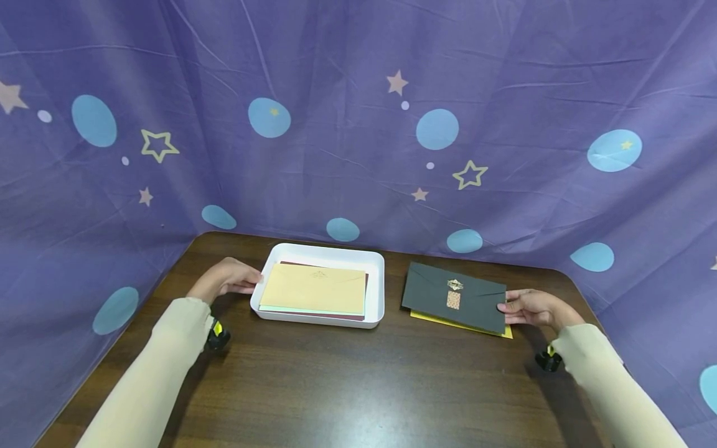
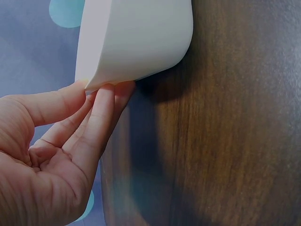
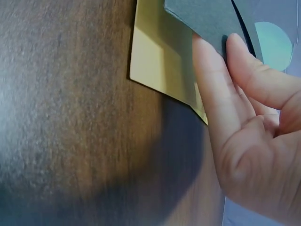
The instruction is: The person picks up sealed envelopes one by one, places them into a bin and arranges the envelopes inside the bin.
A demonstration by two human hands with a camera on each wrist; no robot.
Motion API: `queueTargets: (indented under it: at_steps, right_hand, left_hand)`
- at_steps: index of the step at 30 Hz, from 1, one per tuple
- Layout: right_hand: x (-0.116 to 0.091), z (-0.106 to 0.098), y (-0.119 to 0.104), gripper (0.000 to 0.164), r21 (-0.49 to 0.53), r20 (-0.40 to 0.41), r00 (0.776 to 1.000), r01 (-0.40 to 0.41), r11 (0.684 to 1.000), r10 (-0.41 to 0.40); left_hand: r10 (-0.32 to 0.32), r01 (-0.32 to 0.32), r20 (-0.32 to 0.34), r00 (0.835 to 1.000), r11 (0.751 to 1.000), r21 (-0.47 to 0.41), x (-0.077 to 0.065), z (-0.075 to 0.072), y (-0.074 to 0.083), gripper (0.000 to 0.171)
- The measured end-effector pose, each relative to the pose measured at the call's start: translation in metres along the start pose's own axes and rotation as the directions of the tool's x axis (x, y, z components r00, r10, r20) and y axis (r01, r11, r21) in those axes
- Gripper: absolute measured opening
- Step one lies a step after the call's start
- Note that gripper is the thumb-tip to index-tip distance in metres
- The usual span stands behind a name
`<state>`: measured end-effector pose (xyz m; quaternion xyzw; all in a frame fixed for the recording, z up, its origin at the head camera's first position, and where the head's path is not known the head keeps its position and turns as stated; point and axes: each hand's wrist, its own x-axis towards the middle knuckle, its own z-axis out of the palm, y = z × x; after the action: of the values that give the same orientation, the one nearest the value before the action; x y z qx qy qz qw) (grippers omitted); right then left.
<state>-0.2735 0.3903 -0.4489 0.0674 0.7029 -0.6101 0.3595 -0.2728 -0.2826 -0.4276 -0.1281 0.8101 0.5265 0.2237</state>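
My left hand [image 1: 234, 277] pinches the left rim of a white tray [image 1: 376, 292], thumb on top and fingers below, as the left wrist view shows. Inside the tray lies a stack of envelopes, with a cream envelope [image 1: 313, 289] on top and pale green and maroon edges showing beneath. To the right, my right hand [image 1: 534, 308] pinches the right end of a dark grey envelope [image 1: 426, 289] bearing a gold emblem. Under it a yellow envelope [image 3: 150, 63] lies on the table, partly covered. In the right wrist view, the dark envelope's held corner is raised above the yellow one.
The brown wooden table [image 1: 313, 379] carries the tray and envelopes near its back edge. A purple curtain [image 1: 347, 74] with stars and blue ovals hangs behind and along both sides. Dark wrist cameras [image 1: 218, 336] are strapped under the sleeves.
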Motion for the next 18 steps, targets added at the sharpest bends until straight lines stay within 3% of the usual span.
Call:
queueTargets:
  at_steps: [7,18]
  right_hand:
    - [0.003,0.003,-0.002,0.095,0.062,0.024,1.0,0.019,0.998,-0.02]
    - [0.005,0.02,-0.016,0.09,0.064,0.043,0.997,0.058,0.996,-0.061]
  left_hand:
    - [0.002,-0.002,0.002,1.0,1.0,-0.014,-0.001,0.0,0.0,0.041]
    - [0.007,-0.007,0.004,1.0,1.0,-0.005,-0.001,0.001,0.001,0.04]
